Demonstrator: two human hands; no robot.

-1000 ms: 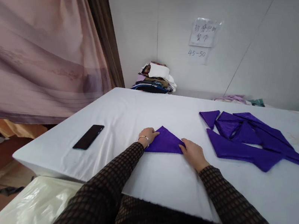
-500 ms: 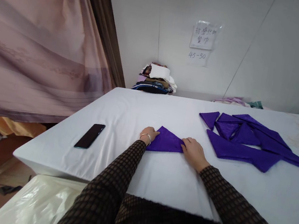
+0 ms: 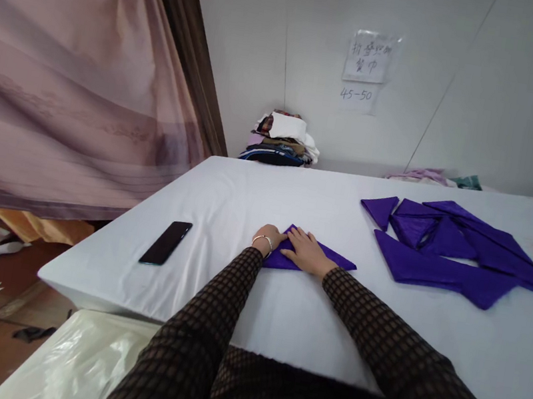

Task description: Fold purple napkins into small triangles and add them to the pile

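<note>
A purple cloth folded into a triangle (image 3: 338, 259) lies on the white-covered table (image 3: 247, 196) in front of me. My left hand (image 3: 268, 235), with a bracelet on the wrist, rests on the cloth's left corner with fingers curled. My right hand (image 3: 306, 251) lies flat on the middle of the cloth, fingers stretched toward the left hand. Most of the cloth is hidden under the hands; its right tip shows.
Several purple folded cloths (image 3: 446, 245) lie in a heap at the right. A black phone (image 3: 166, 242) sits at the table's left. A stack of fabrics (image 3: 281, 138) stands by the far wall under a paper sign (image 3: 370, 57). A pink curtain (image 3: 64, 73) hangs left.
My right hand has slid left from the cloth's right corner onto its middle, next to the left hand. The left hand has stayed put.
</note>
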